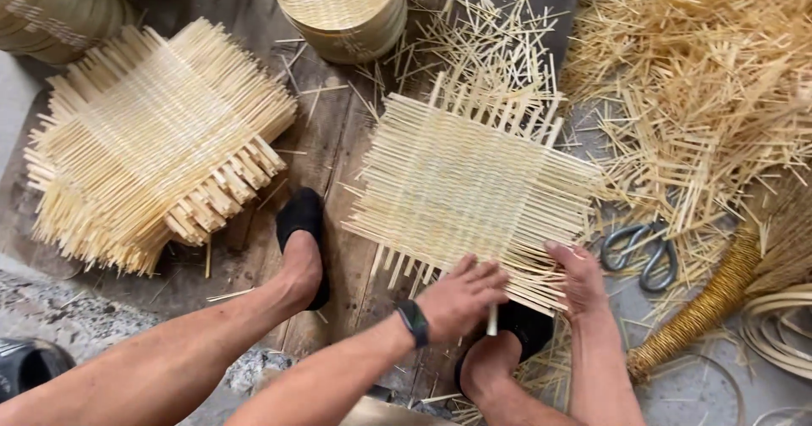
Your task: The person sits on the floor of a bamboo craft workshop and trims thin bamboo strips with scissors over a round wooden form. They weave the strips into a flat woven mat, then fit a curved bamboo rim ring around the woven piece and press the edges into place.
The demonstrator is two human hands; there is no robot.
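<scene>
Pale matt bamboo strips make the woven mat (469, 181); at 3 o'clock lie dull grey metal scissors (640, 248), on rough worn wood boards (330, 138).

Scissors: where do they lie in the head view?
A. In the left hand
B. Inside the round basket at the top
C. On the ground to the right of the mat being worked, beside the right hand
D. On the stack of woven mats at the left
C: the scissors lie on the ground just right of the mat, near the right hand.
</scene>
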